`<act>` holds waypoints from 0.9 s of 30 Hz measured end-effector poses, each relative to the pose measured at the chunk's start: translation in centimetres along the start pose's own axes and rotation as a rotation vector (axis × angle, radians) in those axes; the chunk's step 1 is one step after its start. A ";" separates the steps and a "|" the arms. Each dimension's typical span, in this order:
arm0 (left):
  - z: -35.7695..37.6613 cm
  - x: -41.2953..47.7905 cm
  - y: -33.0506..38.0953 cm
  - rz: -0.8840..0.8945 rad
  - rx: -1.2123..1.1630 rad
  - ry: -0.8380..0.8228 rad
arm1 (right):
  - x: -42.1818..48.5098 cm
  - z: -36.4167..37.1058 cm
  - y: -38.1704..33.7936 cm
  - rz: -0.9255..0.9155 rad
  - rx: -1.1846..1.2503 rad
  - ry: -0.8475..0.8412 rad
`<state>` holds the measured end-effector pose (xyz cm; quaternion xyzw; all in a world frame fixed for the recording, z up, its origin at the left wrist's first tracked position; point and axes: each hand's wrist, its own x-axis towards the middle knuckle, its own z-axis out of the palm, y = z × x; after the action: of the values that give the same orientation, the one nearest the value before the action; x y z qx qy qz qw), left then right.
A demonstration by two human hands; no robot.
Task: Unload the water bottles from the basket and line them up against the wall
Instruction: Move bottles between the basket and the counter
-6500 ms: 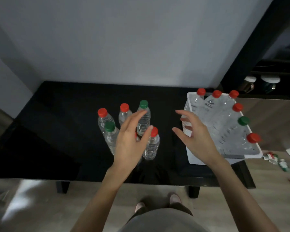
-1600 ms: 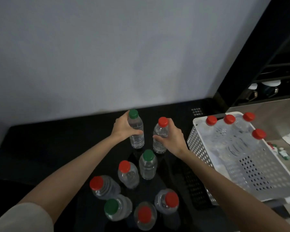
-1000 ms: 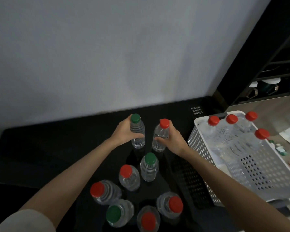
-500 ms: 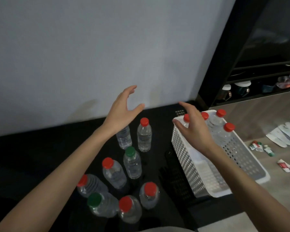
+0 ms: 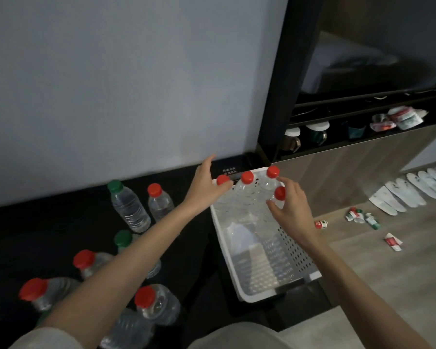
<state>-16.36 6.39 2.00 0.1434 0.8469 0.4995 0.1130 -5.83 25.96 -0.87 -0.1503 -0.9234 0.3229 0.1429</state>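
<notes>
At twelve o'clock in the basket, the left hand, fingers apart, touches the leftmost bottle; the right hand has its fingers seemingly clamped on the rightmost bottle.

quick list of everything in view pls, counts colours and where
table: one, black, against the wall
basket: one, white, perforated, on the table's right end
basket bottles: four, clear with red caps, at the basket's far end
wall bottles: two, one green cap, one red, standing near the wall
front bottles: at least five, red and green caps, partly behind the left forearm
packets: several, red, green and white, on the floor
mugs: two, dark, white lids, on the dark shelf
left hand: one, over the basket's far left corner, thumb by a red cap
right hand: one, fingers curved round the nearest red cap, grip unclear
</notes>
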 end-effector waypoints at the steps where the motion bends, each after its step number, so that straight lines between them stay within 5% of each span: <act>1: 1.0 0.4 -0.7 -0.046 -0.005 0.014 | 0.0 0.3 0.4 0.005 0.007 -0.016; 7: 4.5 1.4 -3.6 -0.160 0.041 0.057 | -0.2 2.0 1.4 0.040 0.122 -0.041; 15: 4.7 1.7 -5.5 0.004 0.252 -0.015 | -0.1 4.2 2.6 0.009 0.269 -0.135; 27: 4.5 2.1 -5.9 0.131 0.588 -0.025 | 0.3 6.5 3.8 0.058 0.163 -0.141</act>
<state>-17.57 8.12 -5.45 0.2303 0.9427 0.2374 0.0444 -7.74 25.32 -8.10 -0.1418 -0.8972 0.4106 0.0798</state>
